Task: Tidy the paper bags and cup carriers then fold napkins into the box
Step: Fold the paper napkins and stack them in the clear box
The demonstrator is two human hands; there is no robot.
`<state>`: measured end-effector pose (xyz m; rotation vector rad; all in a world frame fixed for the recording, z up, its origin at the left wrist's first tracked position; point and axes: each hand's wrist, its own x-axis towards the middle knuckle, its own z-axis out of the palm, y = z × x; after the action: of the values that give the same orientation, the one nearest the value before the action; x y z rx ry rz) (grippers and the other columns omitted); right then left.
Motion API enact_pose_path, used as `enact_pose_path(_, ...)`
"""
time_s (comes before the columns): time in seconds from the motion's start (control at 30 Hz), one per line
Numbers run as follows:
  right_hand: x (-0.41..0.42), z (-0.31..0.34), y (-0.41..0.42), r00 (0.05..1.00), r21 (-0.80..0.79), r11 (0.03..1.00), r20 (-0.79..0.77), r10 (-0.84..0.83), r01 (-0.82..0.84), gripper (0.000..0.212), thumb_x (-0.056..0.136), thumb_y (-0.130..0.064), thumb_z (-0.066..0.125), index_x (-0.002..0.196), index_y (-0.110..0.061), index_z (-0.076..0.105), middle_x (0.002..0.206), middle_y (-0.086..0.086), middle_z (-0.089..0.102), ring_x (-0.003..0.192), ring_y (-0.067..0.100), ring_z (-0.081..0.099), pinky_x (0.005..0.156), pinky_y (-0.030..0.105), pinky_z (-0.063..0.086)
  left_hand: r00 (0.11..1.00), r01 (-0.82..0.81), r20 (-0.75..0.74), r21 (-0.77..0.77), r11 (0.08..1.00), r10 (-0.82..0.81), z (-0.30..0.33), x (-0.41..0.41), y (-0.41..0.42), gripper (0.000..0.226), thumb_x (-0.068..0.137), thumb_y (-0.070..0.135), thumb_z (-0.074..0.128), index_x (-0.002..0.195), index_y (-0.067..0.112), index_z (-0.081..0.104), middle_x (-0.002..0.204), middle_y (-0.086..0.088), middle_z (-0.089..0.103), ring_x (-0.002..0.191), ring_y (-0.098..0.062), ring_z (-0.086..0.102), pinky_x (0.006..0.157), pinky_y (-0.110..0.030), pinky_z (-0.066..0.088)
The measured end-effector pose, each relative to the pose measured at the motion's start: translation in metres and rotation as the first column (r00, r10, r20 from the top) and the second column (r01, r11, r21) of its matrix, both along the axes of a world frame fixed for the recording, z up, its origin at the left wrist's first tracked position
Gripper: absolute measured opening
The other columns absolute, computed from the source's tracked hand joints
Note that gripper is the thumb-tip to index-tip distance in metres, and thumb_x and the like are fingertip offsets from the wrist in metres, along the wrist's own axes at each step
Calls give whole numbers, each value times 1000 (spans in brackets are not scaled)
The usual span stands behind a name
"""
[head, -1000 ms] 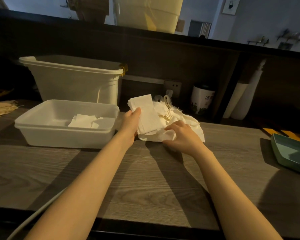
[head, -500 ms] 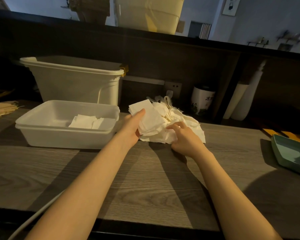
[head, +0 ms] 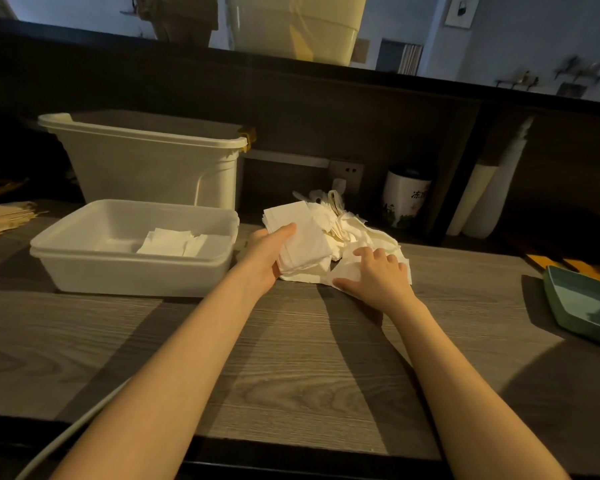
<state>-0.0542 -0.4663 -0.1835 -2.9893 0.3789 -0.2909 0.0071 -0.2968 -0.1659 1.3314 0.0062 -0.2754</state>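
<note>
Her left hand (head: pixel 269 251) grips a folded stack of napkins (head: pixel 300 237), thumb laid across the top face and the other fingers curled out of sight beneath, the stack tilted up off the worktop (head: pixel 291 358). The right hand (head: pixel 374 277) lies just beside it at three o'clock, fingers straight and loosely spread, pressing flat on the near edge of the loose napkin pile (head: pixel 357 237), which spreads behind and under both hands. The held stack touches that pile along its right and lower edges, so I cannot tell exactly where one ends and the other begins.

What the next move hangs on, I'd judge, is the shallow white box (head: pixel 84 268): it sits at nine o'clock from the left hand, its right wall just beside the knuckles, with a few folded napkins (head: pixel 174 242) already lying flat inside. The stack's long side runs roughly from seven to one o'clock, so it would want a slight turn to lie square with those. The left hand is plainly the nearer one to carry it over.

Beyond, a taller white tub (head: pixel 146 168) stands at twelve o'clock behind the box, and a green tray (head: pixel 586 303) lies well apart to the right
</note>
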Motion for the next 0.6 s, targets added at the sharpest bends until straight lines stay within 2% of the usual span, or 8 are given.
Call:
enact_pose_path(0.1, -1, 0, -2, 999, 13, 999, -39, -33, 33, 79, 83, -65, 52, 141, -15, 31, 140, 13, 41, 126, 32, 39, 103, 41, 31, 1000, 18, -4, 20, 1000, -18, 1, -1, 0, 36, 90, 27, 60, 122, 14, 49, 108, -5, 59, 104, -23, 57, 94, -43, 49)
enact_pose_path(0.2, -2, 1, -3, 996, 130, 990, -74, -51, 60, 80, 80, -65, 56, 138, -15, 33, 135, 12, 45, 119, 31, 46, 97, 40, 40, 1000, 28, -8, 30, 999, -28, 1, -2, 0, 36, 90, 27, 59, 122, 15, 48, 111, -6, 57, 104, -23, 57, 93, -43, 50)
enact_pose_path(0.3, -5, 3, -4, 994, 286, 955, -96, -50, 76, 81, 77, -59, 64, 136, -14, 31, 132, 12, 48, 115, 29, 51, 91, 39, 47, 1000, 9, 8, 40, 999, -9, 0, -1, -2, 39, 91, 27, 57, 127, 15, 46, 117, -8, 57, 107, -24, 56, 94, -45, 49)
enact_pose_path(0.43, -3, 7, -8, 997, 366, 929, -71, -38, 62, 71, 81, -41, 69, 136, -15, 35, 135, 9, 49, 119, 25, 49, 91, 35, 44, 999, -30, 35, 89, 996, 27, -1, -1, -3, 40, 93, 29, 55, 129, 16, 46, 120, -7, 57, 106, -23, 57, 93, -45, 50)
enact_pose_path(0.53, -2, 16, -6, 1000, 480, 877, 1, -24, 21, 62, 84, -33, 68, 137, -18, 40, 139, 6, 44, 119, 23, 47, 91, 33, 42, 997, -55, 51, 78, 995, 51, -1, -2, -3, 37, 95, 28, 50, 130, 16, 46, 115, -4, 58, 100, -20, 57, 87, -39, 51)
enact_pose_path(0.6, -4, 22, -2, 990, 609, 791, 133, -39, -51, 50, 89, -31, 62, 134, -24, 43, 133, 6, 45, 105, 21, 52, 83, 34, 47, 996, -75, 55, 82, 994, 70, -1, -2, -3, 37, 96, 29, 48, 131, 16, 45, 117, -5, 58, 101, -21, 58, 86, -38, 52)
